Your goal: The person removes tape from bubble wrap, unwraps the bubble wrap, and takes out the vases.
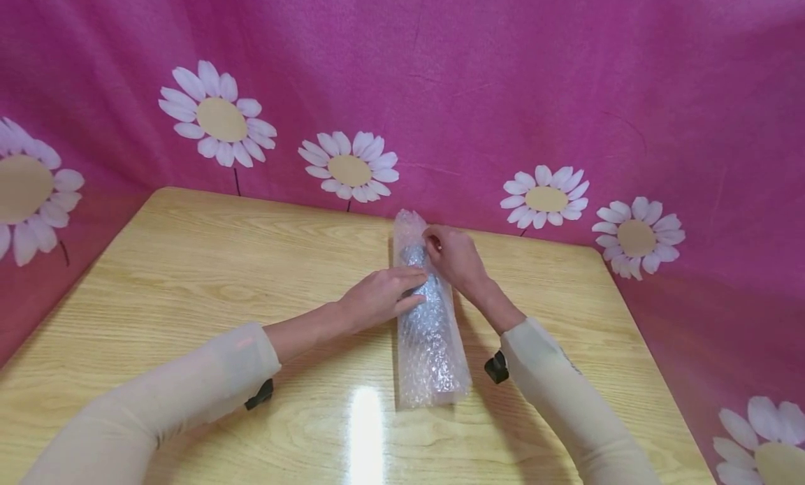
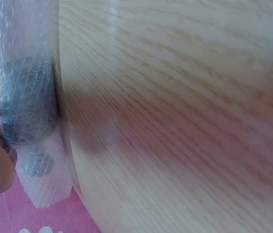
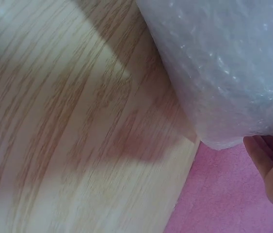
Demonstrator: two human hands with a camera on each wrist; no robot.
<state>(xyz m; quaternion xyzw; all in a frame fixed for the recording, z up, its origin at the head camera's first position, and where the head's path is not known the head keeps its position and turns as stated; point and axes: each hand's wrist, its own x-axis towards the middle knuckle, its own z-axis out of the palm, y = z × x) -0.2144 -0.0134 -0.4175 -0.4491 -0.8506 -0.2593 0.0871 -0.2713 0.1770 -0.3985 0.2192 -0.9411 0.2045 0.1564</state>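
Observation:
A long bundle of clear bubble wrap (image 1: 434,345) lies on the table, its far end close to the back edge. Through the layers shows a dark, roundish item (image 2: 27,102); its kind is blurred by the bubbles. My left hand (image 1: 380,296) rests on the bundle's middle from the left, fingers extended across it and thumb apart. At the upper right side, my right hand (image 1: 455,258) pinches the edge of the wrap between thumb and fingers. The right wrist view catches these fingers (image 3: 260,153) at the loose end of the plastic.
The light wooden table (image 1: 251,261) reaches out to both sides of the bundle. Behind and beside it hangs a pink cloth (image 1: 440,73) with white daisies. A bright light reflection lies on the tabletop near the front.

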